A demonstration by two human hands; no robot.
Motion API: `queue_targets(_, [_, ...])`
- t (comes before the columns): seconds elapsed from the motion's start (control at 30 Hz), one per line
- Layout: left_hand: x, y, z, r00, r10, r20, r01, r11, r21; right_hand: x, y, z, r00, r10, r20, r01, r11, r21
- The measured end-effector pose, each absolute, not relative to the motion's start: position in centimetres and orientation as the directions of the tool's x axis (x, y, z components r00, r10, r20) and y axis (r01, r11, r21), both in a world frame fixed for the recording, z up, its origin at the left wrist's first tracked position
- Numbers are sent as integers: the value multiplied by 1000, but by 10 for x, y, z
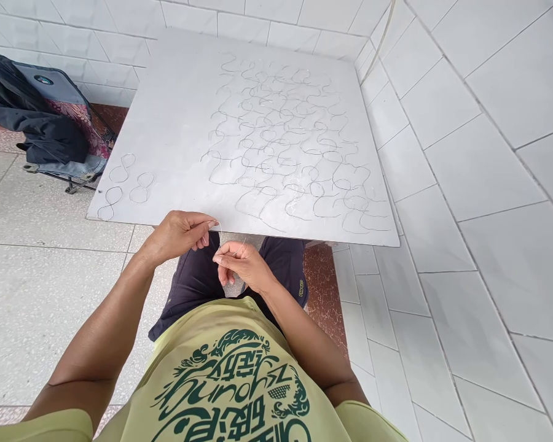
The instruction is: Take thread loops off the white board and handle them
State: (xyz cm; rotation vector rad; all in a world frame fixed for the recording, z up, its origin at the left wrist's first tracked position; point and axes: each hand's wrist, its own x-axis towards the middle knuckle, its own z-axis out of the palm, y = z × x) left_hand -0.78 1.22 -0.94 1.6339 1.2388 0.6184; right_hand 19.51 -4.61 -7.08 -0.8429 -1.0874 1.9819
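Thin pale curved wire (221,231), at the six-o'clock edge of the flat white table (175,123), seems light, springy (kink-prone, probably); left hand (180,233) and right hand (245,265) fingers pinch it; best gripped beside bends.

White tiled walls (498,166) meet in a corner behind a pale bench (172,116), and a folding chair (69,91) draped with dark cloth (58,134) stands left on the speckled floor (46,301).
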Motion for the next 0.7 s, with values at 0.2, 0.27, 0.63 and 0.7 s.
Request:
queue_targets(0.2, [-12,15,-7,340,929,-147,362,15,932,199,-46,-70,-517,833,-197,-335,-409,-849])
queue_targets(0.27, [-12,15,-7,328,933,-147,366,17,930,201,-48,-71,-502,841,-200,-349,-409,-843])
queue_targets(0.63, [-13,14,-11,309,930,-201,436,49,899,201,-54,-70,-435,880,-189,-174,-288,-942])
queue_targets(0.7, [-13,15,-11,332,914,-232,434,71,898,203,-54,-66,-454,878,-150,-108,-221,-969])
